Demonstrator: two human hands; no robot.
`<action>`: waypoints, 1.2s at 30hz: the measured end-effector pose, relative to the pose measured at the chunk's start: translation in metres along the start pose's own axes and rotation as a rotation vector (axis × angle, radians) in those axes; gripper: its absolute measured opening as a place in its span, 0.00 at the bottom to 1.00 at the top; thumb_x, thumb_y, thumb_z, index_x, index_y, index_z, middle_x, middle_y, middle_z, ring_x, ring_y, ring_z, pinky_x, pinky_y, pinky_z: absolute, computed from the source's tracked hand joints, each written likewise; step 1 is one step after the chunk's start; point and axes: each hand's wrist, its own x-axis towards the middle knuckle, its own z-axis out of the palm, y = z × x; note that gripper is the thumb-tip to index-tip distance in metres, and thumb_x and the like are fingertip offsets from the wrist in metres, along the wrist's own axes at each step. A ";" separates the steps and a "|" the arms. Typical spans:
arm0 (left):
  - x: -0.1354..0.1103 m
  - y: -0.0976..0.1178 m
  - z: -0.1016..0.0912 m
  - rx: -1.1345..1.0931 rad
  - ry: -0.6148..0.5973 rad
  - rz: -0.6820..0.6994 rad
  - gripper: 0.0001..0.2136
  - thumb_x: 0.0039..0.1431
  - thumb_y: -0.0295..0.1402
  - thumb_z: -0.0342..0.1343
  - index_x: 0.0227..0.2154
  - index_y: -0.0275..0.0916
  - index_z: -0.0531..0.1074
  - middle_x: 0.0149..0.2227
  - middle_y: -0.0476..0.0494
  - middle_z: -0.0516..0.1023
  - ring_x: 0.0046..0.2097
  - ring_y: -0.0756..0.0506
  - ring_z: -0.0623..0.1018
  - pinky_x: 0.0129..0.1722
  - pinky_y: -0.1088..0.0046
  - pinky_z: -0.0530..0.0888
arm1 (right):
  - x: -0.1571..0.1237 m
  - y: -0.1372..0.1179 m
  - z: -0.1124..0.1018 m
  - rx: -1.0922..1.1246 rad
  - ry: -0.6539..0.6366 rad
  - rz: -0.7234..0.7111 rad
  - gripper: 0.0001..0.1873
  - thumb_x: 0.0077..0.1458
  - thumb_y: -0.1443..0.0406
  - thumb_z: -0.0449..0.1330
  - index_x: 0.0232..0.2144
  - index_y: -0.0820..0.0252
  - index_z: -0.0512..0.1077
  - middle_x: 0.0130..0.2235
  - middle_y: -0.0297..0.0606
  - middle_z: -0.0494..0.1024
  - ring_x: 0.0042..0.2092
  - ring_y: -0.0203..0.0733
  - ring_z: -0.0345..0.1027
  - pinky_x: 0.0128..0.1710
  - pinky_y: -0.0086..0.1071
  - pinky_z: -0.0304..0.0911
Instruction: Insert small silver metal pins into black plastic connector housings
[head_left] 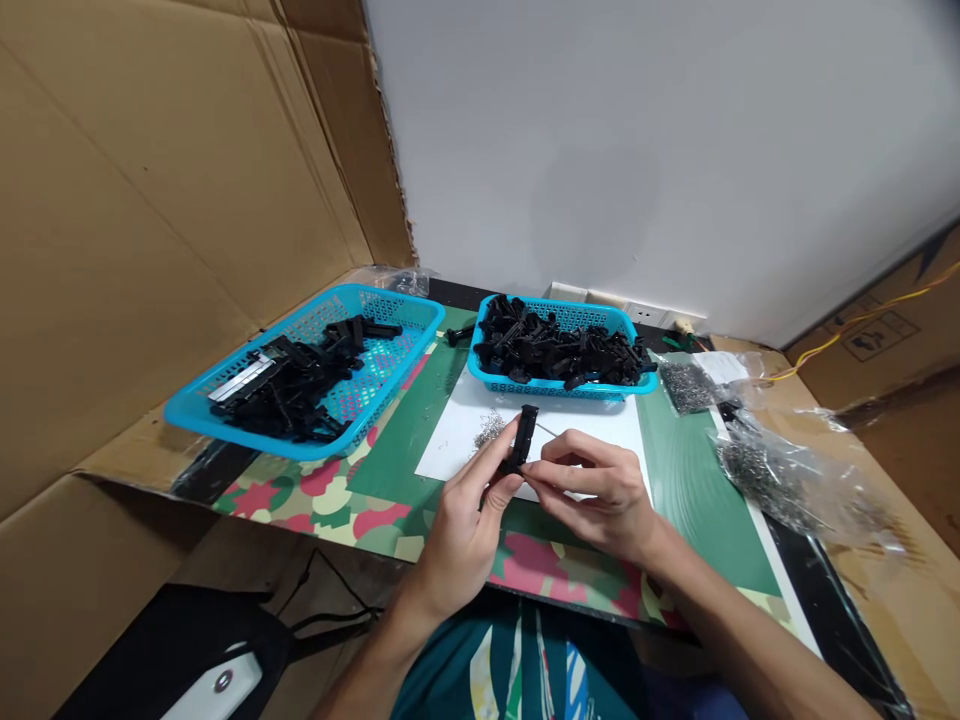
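Over the white sheet [442, 445], my left hand [469, 520] grips a long black plastic part [527, 435], which stands nearly upright. The fingers of my right hand [600, 490] are pinched at the lower end of that part. A thin metal rod [546, 430] sticks out from near my right fingers toward the part; what else they pinch is too small to make out. Behind my left fingers lies a pile of small metal springs or wire pieces [489, 428]. My fingers hide the part's lower end.
A blue basket [487, 382] heaped with small black parts stands behind the sheet. At the left, a larger blue basket [259, 437] holds longer black parts. Bags of small metal pieces [686, 385] lie at the right. Cardboard [187, 150] walls the left side; wall sockets [646, 314] sit behind.
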 end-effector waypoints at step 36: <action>0.013 0.013 -0.004 0.355 0.103 0.030 0.05 0.66 0.34 0.63 0.42 0.41 0.78 0.31 0.51 0.78 0.33 0.47 0.78 0.38 0.73 0.74 | 0.007 0.032 -0.043 -0.173 -0.227 0.328 0.06 0.65 0.61 0.68 0.42 0.57 0.81 0.41 0.39 0.79 0.42 0.43 0.70 0.41 0.35 0.64</action>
